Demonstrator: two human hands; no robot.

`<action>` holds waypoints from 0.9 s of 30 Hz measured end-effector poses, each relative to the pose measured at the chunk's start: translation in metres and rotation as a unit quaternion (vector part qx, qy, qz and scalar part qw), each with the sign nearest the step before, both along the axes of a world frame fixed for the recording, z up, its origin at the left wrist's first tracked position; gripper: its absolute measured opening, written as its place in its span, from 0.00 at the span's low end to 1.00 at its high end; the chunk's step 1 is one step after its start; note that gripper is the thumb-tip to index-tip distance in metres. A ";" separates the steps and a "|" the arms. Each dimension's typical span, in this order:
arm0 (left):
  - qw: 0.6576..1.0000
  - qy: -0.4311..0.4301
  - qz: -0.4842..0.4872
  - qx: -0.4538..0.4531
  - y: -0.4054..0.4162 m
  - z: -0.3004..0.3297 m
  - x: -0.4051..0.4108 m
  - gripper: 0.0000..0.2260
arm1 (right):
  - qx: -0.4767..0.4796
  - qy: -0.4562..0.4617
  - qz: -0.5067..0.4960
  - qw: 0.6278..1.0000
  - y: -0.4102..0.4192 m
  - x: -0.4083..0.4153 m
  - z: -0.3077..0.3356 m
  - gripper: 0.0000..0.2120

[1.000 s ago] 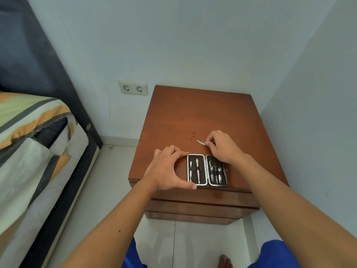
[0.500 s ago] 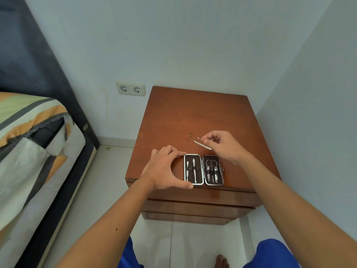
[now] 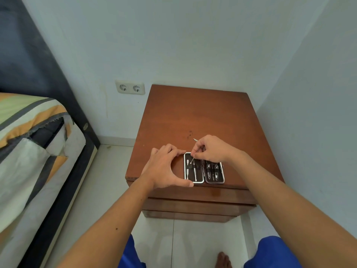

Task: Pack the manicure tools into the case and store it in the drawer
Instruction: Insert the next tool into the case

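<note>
steel, the thin silver manicure pick (image 3: 193, 156) was pinched in the right hand (image 3: 209, 150), slanting down-left into the left half of the open black metal-rimmed case (image 3: 204, 168) on the brown wooden nightstand (image 3: 193, 117), while the left hand (image 3: 164, 167) braced the case's left edge with spread fingers.

Left hand (image 3: 166, 167) curves in an open C, thumb and fingers spread wide. Right hand (image 3: 210, 149) pinches its fingertips together, wrist raised, forearm extended.
</note>
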State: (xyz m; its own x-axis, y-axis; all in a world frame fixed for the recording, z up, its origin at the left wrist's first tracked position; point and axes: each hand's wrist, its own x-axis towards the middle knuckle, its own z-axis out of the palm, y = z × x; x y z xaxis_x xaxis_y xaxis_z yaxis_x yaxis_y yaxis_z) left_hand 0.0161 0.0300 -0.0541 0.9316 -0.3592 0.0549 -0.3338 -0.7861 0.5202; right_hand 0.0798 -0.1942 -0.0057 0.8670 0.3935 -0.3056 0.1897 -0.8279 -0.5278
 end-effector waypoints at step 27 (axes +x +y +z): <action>1.000 0.004 -0.002 0.005 0.000 -0.006 0.003 0.50 | 0.072 -0.076 -0.073 0.992 0.008 -0.022 -0.029 0.20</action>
